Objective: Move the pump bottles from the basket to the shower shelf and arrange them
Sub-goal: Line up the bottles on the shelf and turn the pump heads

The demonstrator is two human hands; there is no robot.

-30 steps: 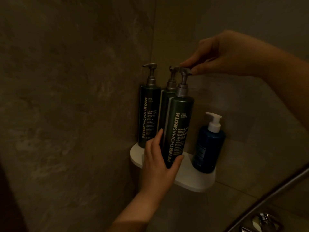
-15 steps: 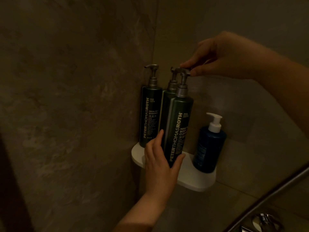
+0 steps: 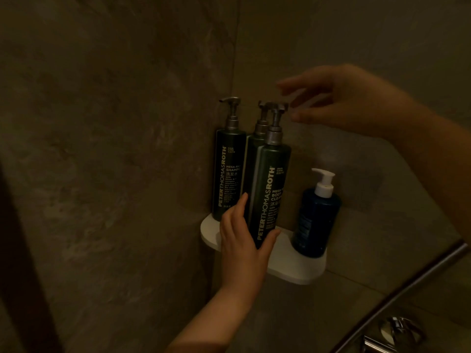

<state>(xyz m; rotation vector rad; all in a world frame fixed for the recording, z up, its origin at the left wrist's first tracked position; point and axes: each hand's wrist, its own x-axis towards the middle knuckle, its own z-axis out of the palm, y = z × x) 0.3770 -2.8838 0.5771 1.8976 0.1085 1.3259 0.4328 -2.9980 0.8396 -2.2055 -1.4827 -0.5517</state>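
Observation:
Three tall dark green pump bottles stand on the white corner shelf (image 3: 295, 268): the shampoo bottle (image 3: 226, 174) at the left, a second bottle (image 3: 254, 151) behind, and the body cleanser bottle (image 3: 271, 189) in front. My left hand (image 3: 242, 240) wraps the lower part of the front bottle, thumb on its right side. My right hand (image 3: 328, 103) hovers just right of that bottle's pump head, blurred, fingers spread and off the pump. A shorter blue bottle with a white pump (image 3: 316, 220) stands at the shelf's right end.
Stone-look tiled walls meet in the corner behind the shelf. A slanted metal rail (image 3: 407, 289) crosses the lower right, with a chrome fitting (image 3: 397, 332) below it. The scene is dim.
My right hand has let go of the front bottle's pump head and drawn slightly up and right, fingers spreading. My left hand keeps its hold low on the bottle.

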